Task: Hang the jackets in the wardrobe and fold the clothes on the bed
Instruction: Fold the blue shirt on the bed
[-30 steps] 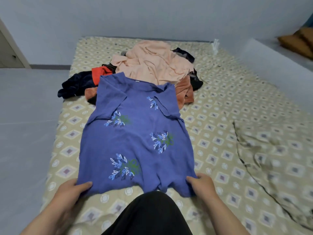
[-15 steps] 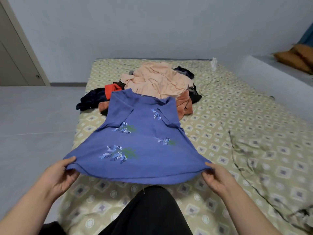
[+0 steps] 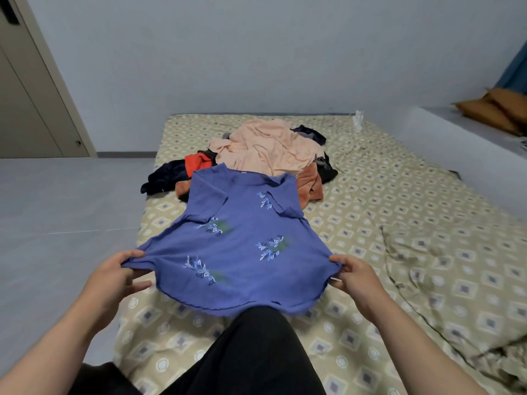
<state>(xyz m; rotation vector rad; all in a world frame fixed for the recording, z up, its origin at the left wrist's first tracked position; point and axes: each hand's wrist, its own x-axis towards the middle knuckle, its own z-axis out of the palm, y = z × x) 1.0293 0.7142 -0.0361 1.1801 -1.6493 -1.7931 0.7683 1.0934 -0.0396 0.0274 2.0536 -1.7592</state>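
We see a blue shirt (image 3: pixel 239 246) of thin, matt knit cloth with a rough, wavy hem. Behind it, a peach garment (image 3: pixel 271 149) looks soft and matt, and a rust garment (image 3: pixel 309 185) faintly velvety. The bed sheet (image 3: pixel 370 212) is matt, creased cloth; the floor (image 3: pixel 57 212) is smooth and slightly glossy.

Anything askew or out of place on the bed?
Nothing damaged or spilled. The blue top lies uneven: its hem is lifted and stretched between the left hand and right hand. Behind it, the clothes pile is a loose heap, and the bedcover is rumpled at right.
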